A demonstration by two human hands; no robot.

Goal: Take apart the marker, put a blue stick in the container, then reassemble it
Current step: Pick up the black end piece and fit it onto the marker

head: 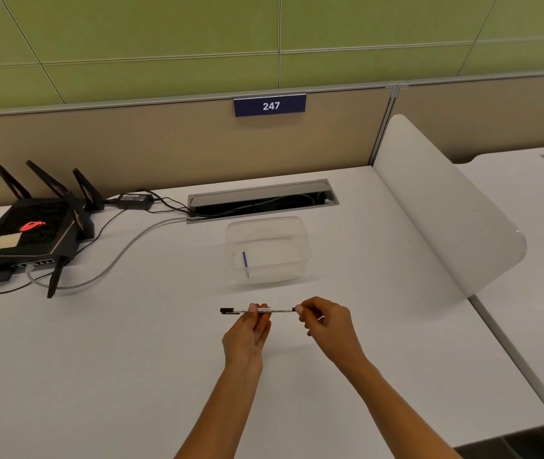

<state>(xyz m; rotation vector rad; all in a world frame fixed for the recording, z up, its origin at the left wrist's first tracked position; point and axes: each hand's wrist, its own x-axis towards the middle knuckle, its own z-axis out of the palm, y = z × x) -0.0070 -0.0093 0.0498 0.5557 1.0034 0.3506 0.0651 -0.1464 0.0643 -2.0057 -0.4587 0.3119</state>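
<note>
A thin white marker [275, 309] with a black cap on its left end is held level above the white desk. My left hand [247, 336] pinches its barrel near the middle. My right hand [328, 324] pinches the small black piece at the marker's right end. Beyond the hands stands a clear plastic container [297, 256], and a blue stick [245, 262] lies inside it near its left wall.
A black router [29, 231] with several antennas and its cables sits at the far left. An open cable tray [260, 202] is set into the desk behind the container. A white divider panel [446, 207] borders the desk on the right.
</note>
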